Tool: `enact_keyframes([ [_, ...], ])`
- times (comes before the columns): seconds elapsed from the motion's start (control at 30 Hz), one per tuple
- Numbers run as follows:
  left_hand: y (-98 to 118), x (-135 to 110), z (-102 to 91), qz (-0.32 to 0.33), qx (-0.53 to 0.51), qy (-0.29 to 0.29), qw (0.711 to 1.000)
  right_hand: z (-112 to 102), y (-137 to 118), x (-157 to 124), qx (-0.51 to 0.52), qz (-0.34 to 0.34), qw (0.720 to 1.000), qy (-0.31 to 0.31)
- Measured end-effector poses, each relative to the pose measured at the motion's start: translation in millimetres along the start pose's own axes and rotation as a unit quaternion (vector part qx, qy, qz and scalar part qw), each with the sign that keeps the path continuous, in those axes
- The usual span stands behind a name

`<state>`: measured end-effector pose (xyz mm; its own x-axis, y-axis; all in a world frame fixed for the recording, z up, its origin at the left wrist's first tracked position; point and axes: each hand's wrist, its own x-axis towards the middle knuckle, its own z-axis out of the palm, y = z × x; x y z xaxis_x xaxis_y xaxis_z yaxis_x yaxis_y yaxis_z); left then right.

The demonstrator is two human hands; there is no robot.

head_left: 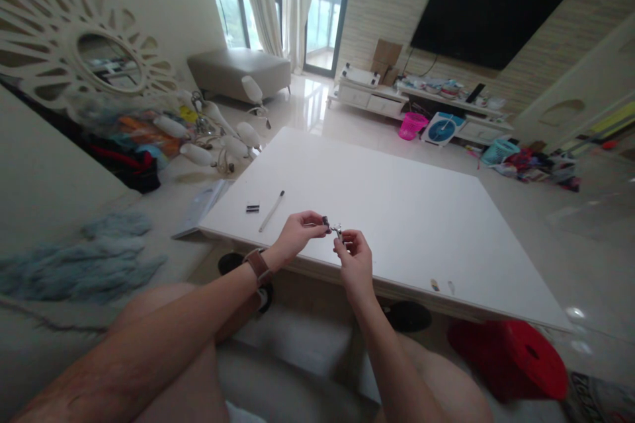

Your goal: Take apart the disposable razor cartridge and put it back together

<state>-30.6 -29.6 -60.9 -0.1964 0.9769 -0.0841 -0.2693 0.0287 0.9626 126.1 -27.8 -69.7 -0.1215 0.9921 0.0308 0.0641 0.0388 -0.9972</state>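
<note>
Above the near edge of the white table [397, 198], my left hand [301, 230] pinches a small dark piece [326, 223] between thumb and fingers. My right hand [355, 252] is closed around a small shiny metal piece [338, 230], upright, with a forked-looking top. The two pieces almost meet; whether they touch I cannot tell. Left of my hands lie a slim pale stick with a dark tip [272, 211] and a pair of short dark bars [253, 209]. Toward the right near edge rest a small brownish piece [434, 285] and a small clear piece [451, 287].
A red stool-like object [510, 357] stands by the table's right near corner. Past the left far corner, a lamp with several white shades [233, 144] lies on the floor. A pink basket [412, 125] and a blue-and-white fan-like box [443, 128] stand before the TV cabinet.
</note>
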Motion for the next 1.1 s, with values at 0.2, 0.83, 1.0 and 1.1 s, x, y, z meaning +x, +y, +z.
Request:
enact_keyframes([
  [0.2, 0.0, -0.9, -0.3, -0.006, -0.014, -0.005, 1.0, 0.4, 1.4, 0.0, 0.001, -0.002, 1.0, -0.001],
  [0.83, -5.1, 1.8, -0.7, -0.089, -0.098, 0.008, 0.991, -0.9, -3.5, -2.1, -0.039, -0.008, 0.999, -0.005],
  [1.0, -0.3, -0.3, 0.4, -0.103, -0.118, 0.001, 0.988, -0.6, -4.8, -3.1, -0.051, -0.001, 0.999, -0.003],
  [1.1, 2.1, -1.2, 1.1, -0.099, -0.131, -0.003, 0.986, -0.5, -5.3, -3.4, -0.06, 0.005, 0.998, -0.002],
])
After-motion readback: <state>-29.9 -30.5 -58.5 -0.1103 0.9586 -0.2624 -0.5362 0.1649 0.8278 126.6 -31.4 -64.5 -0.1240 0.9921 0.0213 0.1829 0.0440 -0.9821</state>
